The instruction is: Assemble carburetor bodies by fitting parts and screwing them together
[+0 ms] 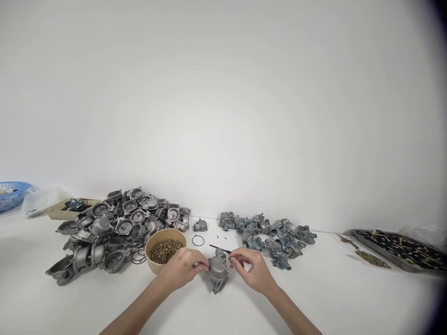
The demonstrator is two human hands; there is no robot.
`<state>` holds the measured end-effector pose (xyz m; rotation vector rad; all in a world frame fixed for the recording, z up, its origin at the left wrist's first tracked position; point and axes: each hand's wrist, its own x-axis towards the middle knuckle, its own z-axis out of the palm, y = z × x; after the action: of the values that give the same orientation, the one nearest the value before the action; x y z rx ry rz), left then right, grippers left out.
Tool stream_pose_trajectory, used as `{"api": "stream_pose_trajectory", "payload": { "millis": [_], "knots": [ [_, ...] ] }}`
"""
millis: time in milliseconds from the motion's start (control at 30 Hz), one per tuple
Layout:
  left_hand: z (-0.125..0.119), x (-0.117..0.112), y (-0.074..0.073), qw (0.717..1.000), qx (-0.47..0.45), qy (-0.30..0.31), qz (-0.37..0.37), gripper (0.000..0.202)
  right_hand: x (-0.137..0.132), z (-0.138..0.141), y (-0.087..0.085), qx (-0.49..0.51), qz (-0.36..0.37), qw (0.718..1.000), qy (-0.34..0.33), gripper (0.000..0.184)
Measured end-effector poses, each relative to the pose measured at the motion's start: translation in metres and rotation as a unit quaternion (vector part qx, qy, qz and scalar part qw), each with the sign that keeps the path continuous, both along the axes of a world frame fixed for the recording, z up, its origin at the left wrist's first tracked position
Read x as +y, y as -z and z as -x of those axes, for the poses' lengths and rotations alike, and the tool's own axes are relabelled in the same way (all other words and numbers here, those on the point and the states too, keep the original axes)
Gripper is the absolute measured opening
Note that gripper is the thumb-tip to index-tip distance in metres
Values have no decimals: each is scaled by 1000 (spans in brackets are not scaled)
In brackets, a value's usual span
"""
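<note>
A grey metal carburetor (pixel 218 270) stands on the white table in front of me, its rounded float bowl facing up. My left hand (pixel 185 267) is closed, thumb and fingers pinching at the carburetor's left edge. At its right edge, my right hand (pixel 253 270) has thumb and forefinger pressed together; whatever lies between those fingertips is too small to make out. A thin dark rod, like a screwdriver (pixel 220 249), lies just behind the carburetor, its right end close to my right fingertips. Left of my left hand, a round tan tub (pixel 151 239) holds many small brass screws.
Grey float bowls (pixel 125 226) are heaped on the left, with black rubber rings (pixel 138 255) beside them. One ring (pixel 198 240) and a single bowl (pixel 200 225) lie centrally. Carburetor bodies (pixel 279 237) cluster right. A metal tray (pixel 401 265) of dark parts stands far right.
</note>
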<state>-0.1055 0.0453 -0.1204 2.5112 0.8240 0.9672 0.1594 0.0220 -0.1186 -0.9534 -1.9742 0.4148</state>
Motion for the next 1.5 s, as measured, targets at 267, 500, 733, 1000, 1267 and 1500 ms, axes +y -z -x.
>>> {"api": "stream_pose_trajectory", "payload": {
  "millis": [267, 500, 733, 1000, 1267, 1500],
  "knots": [
    [0, 1, 3, 1000, -7, 2, 7, 18, -4, 2, -4, -88, -9, 996, -18, 23],
    [-1, 0, 0, 1000, -12, -4, 10, 20, -4, 0, -1, -71, 8, 997, -34, 20],
    [-1, -2, -3, 1000, -12, 1, 10, 19, -5, 1, -1, -67, 30, 996, -44, 21],
    [-1, -2, -5, 1000, -1, 3, 16, 20, -1, -1, 2, -87, 23, 994, -55, 18],
    [0, -4, -8, 999, 10, -14, 34, 21, -1, -3, 6, -87, 49, 993, -68, 19],
    [1, -8, -4, 997, -5, -24, 68, 18, -3, -2, 3, -102, 42, 992, -60, 13]
  ]
}}
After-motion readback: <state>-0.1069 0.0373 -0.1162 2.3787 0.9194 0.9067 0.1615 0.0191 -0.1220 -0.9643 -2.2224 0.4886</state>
